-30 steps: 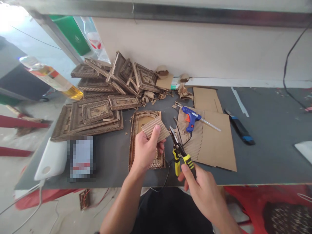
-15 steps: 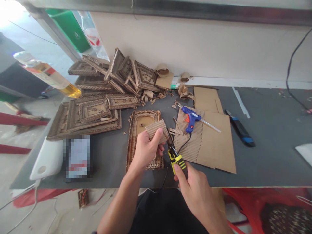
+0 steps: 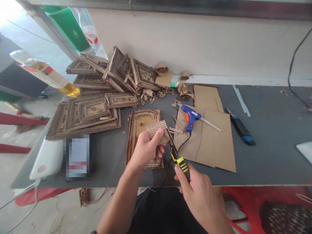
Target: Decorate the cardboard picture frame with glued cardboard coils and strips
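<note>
Pinched in my left hand (image 3: 143, 148) is a small piece of corrugated cardboard (image 3: 157, 129), thumb on top. My right hand (image 3: 195, 190) is wrapped round the yellow and black handles of scissors (image 3: 179, 162). The dark blades lie along the right edge of the cardboard piece; whether they are fully closed is hard to see. Below my left hand a cardboard frame with ribbed borders (image 3: 131, 139) lies on the table, partly covered by the hand. A blue glue gun (image 3: 191, 117) rests on a corrugated sheet (image 3: 215, 139) to the right.
Stacked cardboard frames (image 3: 92, 81) fill the left back, with paper scraps (image 3: 184, 91) beside them. A utility knife (image 3: 240, 126) lies at the right. At the left are a bottle of yellow liquid (image 3: 48, 74), a white power bank-like block (image 3: 47, 159) and a blurred-out item (image 3: 77, 157).
The scissors and my right hand have shifted slightly right and away from the left hand's fingers. The cardboard piece has moved slightly right. Both hands keep their hold.
</note>
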Tool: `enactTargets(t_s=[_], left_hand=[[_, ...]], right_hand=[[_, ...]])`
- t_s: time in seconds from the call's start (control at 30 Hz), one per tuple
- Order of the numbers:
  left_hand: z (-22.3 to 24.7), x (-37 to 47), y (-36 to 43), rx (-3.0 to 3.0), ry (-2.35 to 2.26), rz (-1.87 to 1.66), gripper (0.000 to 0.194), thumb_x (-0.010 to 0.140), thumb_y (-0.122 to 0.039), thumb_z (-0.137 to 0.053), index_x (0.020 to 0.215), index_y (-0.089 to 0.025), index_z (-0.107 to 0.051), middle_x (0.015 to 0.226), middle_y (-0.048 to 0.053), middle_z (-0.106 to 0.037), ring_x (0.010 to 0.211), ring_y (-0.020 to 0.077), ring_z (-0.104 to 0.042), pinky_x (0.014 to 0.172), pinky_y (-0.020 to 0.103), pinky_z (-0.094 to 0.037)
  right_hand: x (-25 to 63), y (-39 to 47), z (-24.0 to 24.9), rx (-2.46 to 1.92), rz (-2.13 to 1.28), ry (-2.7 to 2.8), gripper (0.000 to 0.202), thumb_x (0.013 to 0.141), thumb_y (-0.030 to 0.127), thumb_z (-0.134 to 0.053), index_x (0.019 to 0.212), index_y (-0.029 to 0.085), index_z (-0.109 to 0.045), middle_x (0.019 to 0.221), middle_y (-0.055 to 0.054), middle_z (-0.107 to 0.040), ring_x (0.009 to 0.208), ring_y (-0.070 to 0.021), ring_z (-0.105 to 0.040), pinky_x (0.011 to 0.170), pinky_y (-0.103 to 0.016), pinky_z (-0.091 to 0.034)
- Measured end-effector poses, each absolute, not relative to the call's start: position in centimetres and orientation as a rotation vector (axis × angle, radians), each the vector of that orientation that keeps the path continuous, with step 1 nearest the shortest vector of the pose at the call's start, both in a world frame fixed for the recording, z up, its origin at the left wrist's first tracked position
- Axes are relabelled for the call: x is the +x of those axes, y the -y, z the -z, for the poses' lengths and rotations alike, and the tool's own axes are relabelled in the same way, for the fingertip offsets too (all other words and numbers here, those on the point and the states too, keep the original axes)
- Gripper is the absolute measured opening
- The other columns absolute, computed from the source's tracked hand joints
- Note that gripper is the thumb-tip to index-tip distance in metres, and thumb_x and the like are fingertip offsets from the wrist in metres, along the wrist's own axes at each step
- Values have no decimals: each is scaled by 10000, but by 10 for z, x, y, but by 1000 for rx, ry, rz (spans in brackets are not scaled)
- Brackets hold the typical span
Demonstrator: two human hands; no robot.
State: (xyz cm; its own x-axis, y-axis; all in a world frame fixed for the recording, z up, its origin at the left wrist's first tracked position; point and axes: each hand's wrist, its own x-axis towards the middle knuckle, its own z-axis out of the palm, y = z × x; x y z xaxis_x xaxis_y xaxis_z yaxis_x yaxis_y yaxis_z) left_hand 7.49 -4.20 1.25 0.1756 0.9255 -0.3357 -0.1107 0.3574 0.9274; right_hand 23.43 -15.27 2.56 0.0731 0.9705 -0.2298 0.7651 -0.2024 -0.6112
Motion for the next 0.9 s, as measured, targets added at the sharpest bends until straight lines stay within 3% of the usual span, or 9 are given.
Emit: enactTargets(t_s=[0.9], left_hand=[[-14, 81, 43, 934, -1222, -905, 461, 876, -583, -650, 761, -142, -589, 549, -4, -625, 356, 85, -543, 322, 167, -448]], right_hand=[[234, 153, -19, -2015, -812, 1746, 557, 1045, 587, -271, 784, 227, -607, 606, -47, -697, 541, -216, -687, 534, -303, -408]])
